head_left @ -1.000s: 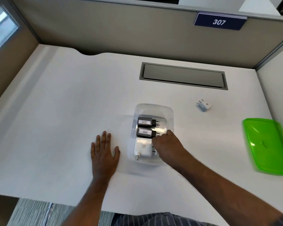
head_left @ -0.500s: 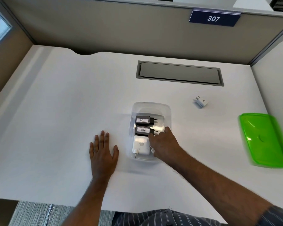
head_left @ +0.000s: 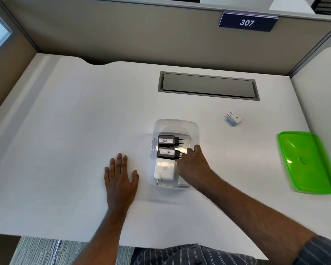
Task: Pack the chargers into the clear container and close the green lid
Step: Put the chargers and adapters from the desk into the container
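The clear container [head_left: 175, 121] stands mid-desk. In it lie a black charger labelled 002 [head_left: 165, 140], a black charger labelled 026 [head_left: 166, 152] and a white square charger [head_left: 164, 169], in a row from far to near. My right hand [head_left: 193, 167] reaches into the container's right side, fingers curled by the plug of the 026 charger. A white edge shows under the palm; what the fingers hold is hidden. My left hand [head_left: 119, 178] lies flat on the desk left of the container. A small white plug adapter [head_left: 234, 118] lies loose to the far right. The green lid [head_left: 306, 161] rests at the right edge.
A grey cable hatch [head_left: 208, 86] is set into the white desk [head_left: 65, 131] behind the container. Beige partition walls with a blue 307 sign [head_left: 247, 22] close the back and sides. The desk's front edge runs just before my body.
My right hand stays inside the container and has shifted only slightly by the 026 charger. The left hand has not moved. My head has turned a little, which shifts the whole view.
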### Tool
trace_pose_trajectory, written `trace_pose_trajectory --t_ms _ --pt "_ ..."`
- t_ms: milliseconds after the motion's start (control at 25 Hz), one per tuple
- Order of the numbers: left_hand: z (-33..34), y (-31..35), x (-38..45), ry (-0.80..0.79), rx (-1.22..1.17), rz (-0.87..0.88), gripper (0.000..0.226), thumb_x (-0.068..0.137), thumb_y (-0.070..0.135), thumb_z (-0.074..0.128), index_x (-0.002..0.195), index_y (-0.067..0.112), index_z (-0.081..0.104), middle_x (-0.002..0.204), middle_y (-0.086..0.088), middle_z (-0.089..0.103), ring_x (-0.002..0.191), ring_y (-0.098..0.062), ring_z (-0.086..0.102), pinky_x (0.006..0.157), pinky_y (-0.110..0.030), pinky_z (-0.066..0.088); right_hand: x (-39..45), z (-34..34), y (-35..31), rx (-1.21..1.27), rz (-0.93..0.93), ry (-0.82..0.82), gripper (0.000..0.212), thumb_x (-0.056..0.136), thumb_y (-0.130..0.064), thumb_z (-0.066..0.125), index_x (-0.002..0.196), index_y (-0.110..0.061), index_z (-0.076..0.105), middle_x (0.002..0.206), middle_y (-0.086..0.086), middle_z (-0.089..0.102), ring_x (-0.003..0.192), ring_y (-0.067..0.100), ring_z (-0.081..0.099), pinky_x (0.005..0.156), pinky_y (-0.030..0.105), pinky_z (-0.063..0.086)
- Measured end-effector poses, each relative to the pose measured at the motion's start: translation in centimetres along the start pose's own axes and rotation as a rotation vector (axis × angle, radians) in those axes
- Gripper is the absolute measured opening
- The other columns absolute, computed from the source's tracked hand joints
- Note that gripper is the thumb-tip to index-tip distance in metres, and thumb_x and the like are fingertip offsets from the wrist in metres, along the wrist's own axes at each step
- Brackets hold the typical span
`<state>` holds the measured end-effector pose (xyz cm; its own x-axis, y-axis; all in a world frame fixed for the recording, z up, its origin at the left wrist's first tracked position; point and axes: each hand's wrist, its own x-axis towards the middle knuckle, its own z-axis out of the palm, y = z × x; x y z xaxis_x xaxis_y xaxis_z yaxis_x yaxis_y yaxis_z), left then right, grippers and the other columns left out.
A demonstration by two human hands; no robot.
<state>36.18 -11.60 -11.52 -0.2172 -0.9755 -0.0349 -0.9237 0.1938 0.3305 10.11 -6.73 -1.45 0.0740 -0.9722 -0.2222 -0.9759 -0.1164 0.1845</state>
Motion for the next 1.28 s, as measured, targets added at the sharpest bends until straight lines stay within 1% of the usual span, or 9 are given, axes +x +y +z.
trace_pose_trajectory --t_ms 200,320,440,520,640,760,920,1040,1280 --pt "0.0 -0.1 -0.1 -0.002 -0.003 0.009 0.070 0.097 0.047 0.035 0.162 0.021 0.023 0.172 0.000 0.018 0.160 -0.024 0.012 0.129 -0.050 0.013 0.5 -1.0 1.7 0.159 0.030 0.272 0.014 0.073 -0.031 0.074 0.074 -0.020 0.065 0.074 0.000 0.062 0.074 0.026 0.061 0.080 0.042 0.034" --pt "-0.1 0.0 -0.1 -0.002 -0.004 0.007 0.070 0.097 0.047 0.034 0.162 0.021 0.023 0.172 0.000 0.018 0.160 -0.024 0.012 0.129 -0.050 0.013 0.8 -2.2 4.1 0.373 0.158 0.440 0.013 0.087 -0.037 0.062 0.095 -0.027 0.061 0.091 -0.009 0.057 0.085 0.015 0.056 0.085 0.040 0.033" --pt "-0.1 0.0 -0.1 -0.001 -0.005 0.012 0.070 0.098 0.047 0.033 0.162 0.020 0.024 0.172 -0.001 0.018 0.160 -0.024 0.012 0.129 -0.050 0.013 1.1 -1.9 7.5 0.634 0.353 0.511 0.016 0.089 -0.032 0.064 0.102 -0.026 0.058 0.092 -0.010 0.052 0.086 0.010 0.050 0.082 0.035 0.028" --pt "-0.2 0.1 -0.1 0.001 0.004 0.011 0.070 0.098 0.047 0.034 0.161 0.020 0.024 0.171 -0.001 0.019 0.159 -0.025 0.013 0.129 -0.050 0.013 1.4 -0.3 9.9 0.730 0.484 0.493 0.019 0.089 -0.028 0.066 0.105 -0.022 0.059 0.097 -0.006 0.055 0.091 0.015 0.054 0.084 0.038 0.031" --pt "-0.1 0.1 0.0 0.000 0.004 0.004 0.070 0.097 0.047 0.034 0.161 0.020 0.025 0.171 -0.001 0.020 0.159 -0.025 0.014 0.128 -0.050 0.013 1.6 2.6 13.2 0.731 0.637 0.313 0.031 0.089 -0.028 0.067 0.117 -0.019 0.058 0.118 0.003 0.057 0.113 0.027 0.054 0.094 0.047 0.035" --pt "-0.1 0.1 0.0 0.002 0.010 0.004 0.070 0.097 0.047 0.034 0.161 0.020 0.025 0.171 -0.001 0.020 0.159 -0.025 0.014 0.128 -0.050 0.014 1.7 5.1 15.6 0.704 0.673 0.141 0.050 0.090 -0.029 0.067 0.136 -0.016 0.052 0.143 0.011 0.045 0.130 0.037 0.043 0.103 0.050 0.034" --pt "0.0 0.2 0.1 -0.001 0.011 -0.003 0.070 0.097 0.047 0.034 0.161 0.020 0.025 0.171 0.000 0.020 0.159 -0.024 0.014 0.128 -0.050 0.013 2.3 7.4 17.7 0.680 0.664 0.077 0.072 0.088 -0.028 0.069 0.149 -0.012 0.036 0.157 0.015 0.027 0.133 0.046 0.039 0.105 0.052 0.039" --pt "0.0 0.2 0.1 -0.006 0.014 -0.007 0.070 0.096 0.047 0.035 0.161 0.021 0.024 0.172 0.001 0.019 0.159 -0.024 0.013 0.129 -0.049 0.012 3.2 8.2 19.3 0.661 0.676 0.064 0.080 0.087 -0.029 0.069 0.153 -0.011 0.028 0.160 0.016 0.018 0.132 0.048 0.040 0.102 0.052 0.043" --pt "0.0 0.2 0.1 -0.016 0.023 -0.017 0.071 0.096 0.046 0.035 0.162 0.022 0.023 0.172 0.001 0.017 0.160 -0.022 0.011 0.129 -0.049 0.013 4.8 7.5 21.4 0.579 0.772 0.124 0.063 0.086 -0.019 0.063 0.142 -0.006 0.037 0.141 0.020 0.036 0.112 0.050 0.053 0.083 0.051 0.050"
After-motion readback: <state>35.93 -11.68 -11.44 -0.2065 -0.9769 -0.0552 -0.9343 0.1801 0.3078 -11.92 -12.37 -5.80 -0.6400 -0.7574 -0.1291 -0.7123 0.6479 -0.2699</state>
